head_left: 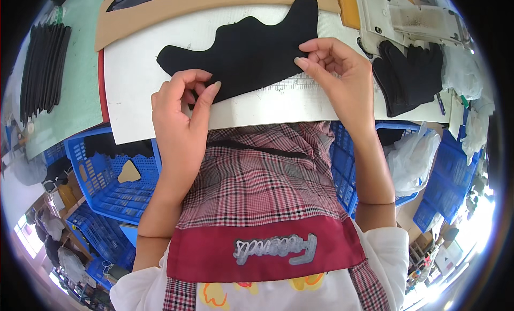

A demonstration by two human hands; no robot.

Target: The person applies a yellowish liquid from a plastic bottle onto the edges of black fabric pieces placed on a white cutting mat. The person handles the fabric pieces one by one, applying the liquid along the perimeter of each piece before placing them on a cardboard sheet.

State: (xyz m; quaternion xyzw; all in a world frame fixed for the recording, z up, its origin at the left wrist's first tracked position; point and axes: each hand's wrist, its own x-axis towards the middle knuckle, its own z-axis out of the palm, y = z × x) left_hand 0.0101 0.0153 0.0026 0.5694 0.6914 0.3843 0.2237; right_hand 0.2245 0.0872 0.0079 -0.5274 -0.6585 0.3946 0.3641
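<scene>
A flat black fabric piece (249, 51) with a wavy far edge lies on the white tabletop (134, 107) in front of me. Its near edge runs straight, alongside a ruler scale (300, 83) marked on the table. My left hand (184, 99) pinches the near left part of the fabric between thumb and fingers. At the fabric's right end, my right hand (337, 67) has its thumb and index finger closed on the edge, its other fingers curled.
Black fabric pieces (407, 78) are stacked at the right, by a sewing machine (417, 21). More black strips (45, 70) lie on a green surface at the left. Cardboard (214, 16) borders the far side. Blue baskets (112, 177) stand below the table, one holding a plastic bag (415, 158).
</scene>
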